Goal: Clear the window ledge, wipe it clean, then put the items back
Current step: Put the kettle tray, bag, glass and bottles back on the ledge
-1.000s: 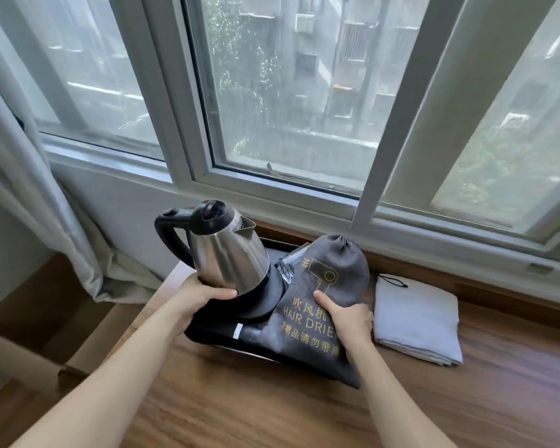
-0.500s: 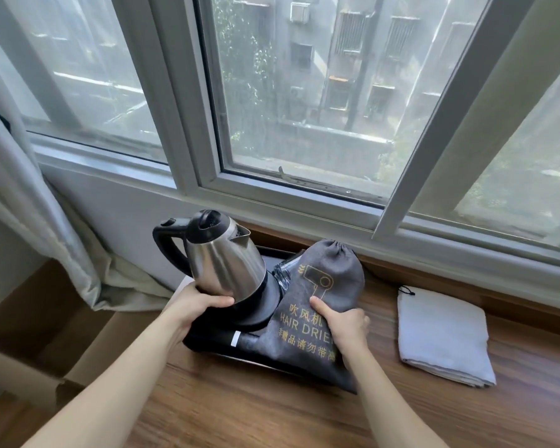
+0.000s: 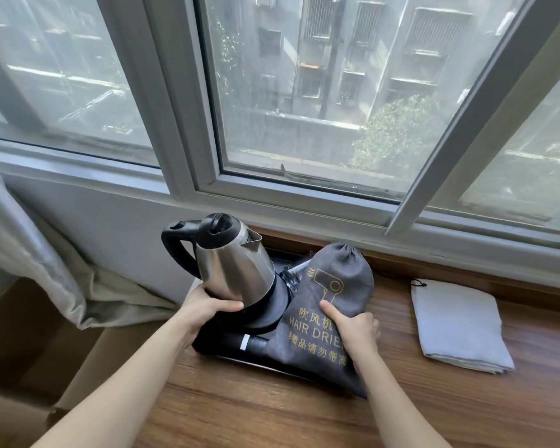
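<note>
The left hand (image 3: 207, 310) has its fingers wrapped round the kettle (image 3: 236, 270), which leans on the black tray (image 3: 220, 345). Just right of the kettle, the right hand (image 3: 353, 328) clasps the hair-dryer bag (image 3: 333, 286). Lifting the kettle by its smooth steel body risks a slip.

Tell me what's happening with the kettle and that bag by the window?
A person is handling things on the wooden ledge under the window. The left hand holds the low part of the steel kettle, which leans on its black base. The right hand grips the grey hair dryer bag. Both sit on a black tray. A folded grey cloth lies apart to the right, untouched.
</note>
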Demonstrator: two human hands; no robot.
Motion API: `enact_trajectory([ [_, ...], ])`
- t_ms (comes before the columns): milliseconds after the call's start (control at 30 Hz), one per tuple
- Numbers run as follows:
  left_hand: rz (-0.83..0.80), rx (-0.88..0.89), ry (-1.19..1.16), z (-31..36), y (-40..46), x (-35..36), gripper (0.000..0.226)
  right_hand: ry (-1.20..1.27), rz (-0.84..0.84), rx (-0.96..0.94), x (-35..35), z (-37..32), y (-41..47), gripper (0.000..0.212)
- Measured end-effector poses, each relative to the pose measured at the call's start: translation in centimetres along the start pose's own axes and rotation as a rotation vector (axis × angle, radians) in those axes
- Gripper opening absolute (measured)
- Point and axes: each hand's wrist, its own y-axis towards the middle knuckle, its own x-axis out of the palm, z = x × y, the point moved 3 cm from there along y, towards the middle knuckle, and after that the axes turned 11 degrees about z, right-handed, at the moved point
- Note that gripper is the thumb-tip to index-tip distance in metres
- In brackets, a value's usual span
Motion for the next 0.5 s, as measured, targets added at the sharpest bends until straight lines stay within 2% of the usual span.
enact_trajectory([
  [167,0.014,0.040,0.047,-0.67,0.67,-0.44,0.080,-0.033,-0.025,-0.008,0.14,-0.17,-0.07,0.116],
  [333,0.041,0.071,0.048,-0.71,0.43,-0.25,0.069,-0.083,-0.066,-0.017,-0.29,-0.50,-0.19,0.119],
  [500,0.048,0.073,0.059,-0.67,0.43,-0.23,0.073,-0.106,-0.090,-0.027,-0.63,-0.72,-0.38,0.121],
])
